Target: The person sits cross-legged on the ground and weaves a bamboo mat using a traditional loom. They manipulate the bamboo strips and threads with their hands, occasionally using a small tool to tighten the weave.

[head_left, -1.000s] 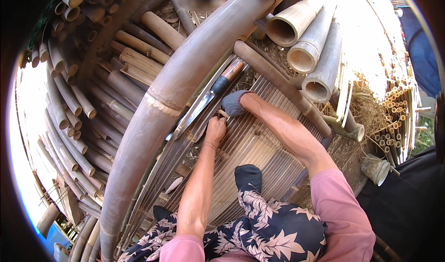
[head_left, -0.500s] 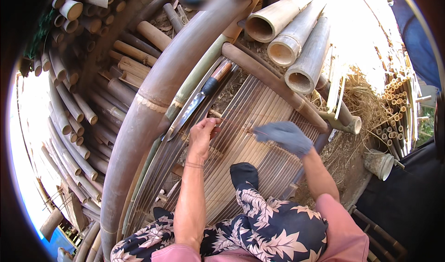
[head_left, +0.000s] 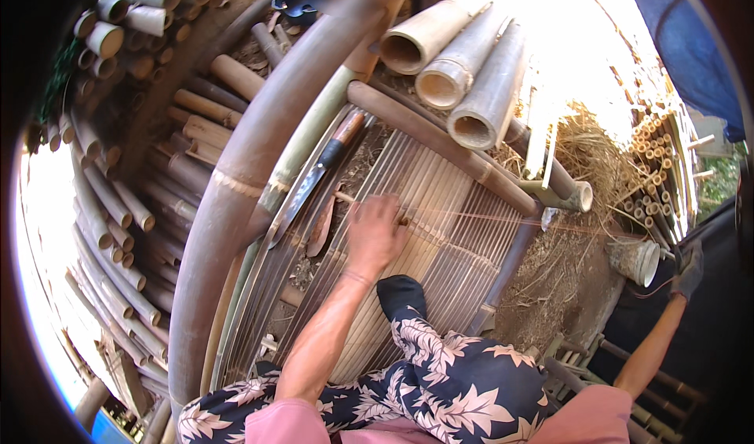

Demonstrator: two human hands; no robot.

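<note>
A thin reddish string [head_left: 463,213] stretches from my left hand far out to the right. Bare, my left hand [head_left: 378,230] is curled palm down at the string's near end, over a panel of narrow bamboo slats [head_left: 463,263]; its fingertips are partly hidden. At the far right, my right hand [head_left: 689,271], in a grey glove, is closed on the string, and a loose bit of it hangs below. A knife [head_left: 310,181] with a wood and black handle lies left of the slats. Beside my left hand a small stick [head_left: 344,197] pokes out.
A thick curved bamboo pole [head_left: 236,177] borders the panel on the left. Cut bamboo poles [head_left: 118,200] are piled beyond it. Three wide bamboo tubes [head_left: 475,122] lie at the top. A whitish bucket [head_left: 635,263] stands at right near straw [head_left: 585,141]. My foot [head_left: 400,296] rests on the slats.
My right hand has swung far out to the right, drawing the string long. My left hand has shifted right and turned palm down over the slats. The whole view has tilted slightly.
</note>
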